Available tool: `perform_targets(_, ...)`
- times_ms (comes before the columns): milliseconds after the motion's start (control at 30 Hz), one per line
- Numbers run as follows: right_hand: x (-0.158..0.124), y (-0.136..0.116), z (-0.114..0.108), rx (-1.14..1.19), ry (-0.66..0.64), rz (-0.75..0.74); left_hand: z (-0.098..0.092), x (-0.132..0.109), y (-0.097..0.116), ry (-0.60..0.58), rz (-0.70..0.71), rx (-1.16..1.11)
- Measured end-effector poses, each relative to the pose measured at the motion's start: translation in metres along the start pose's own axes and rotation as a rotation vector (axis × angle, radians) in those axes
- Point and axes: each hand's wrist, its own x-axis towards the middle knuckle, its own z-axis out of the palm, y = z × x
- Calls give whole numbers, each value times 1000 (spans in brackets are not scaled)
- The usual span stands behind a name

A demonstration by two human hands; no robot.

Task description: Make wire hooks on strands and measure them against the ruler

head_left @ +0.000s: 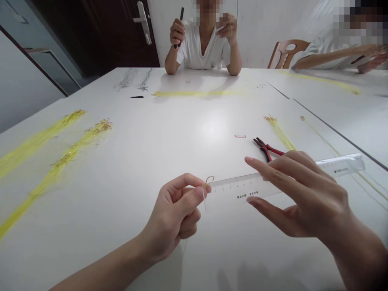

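Right hand (315, 198) hiding part of a clear ruler (230, 187), red-and-black pliers (266, 149) just beyond, yellow bundle (70, 153) at left, right grip wide, left hand (174, 216) curled, pinching a hook (207, 179) at the ruler's left end

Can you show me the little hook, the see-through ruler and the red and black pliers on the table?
Hook (209, 177): head view, on its curved bend.
Ruler (235, 188): head view, on its clear face.
Pliers (266, 148): head view, on the joint where the halves cross.
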Motion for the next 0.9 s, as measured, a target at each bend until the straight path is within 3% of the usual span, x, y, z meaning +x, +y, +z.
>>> perform_targets(900,1,-2,-2,-27,13,-21,1,1,1,18,-15,-10)
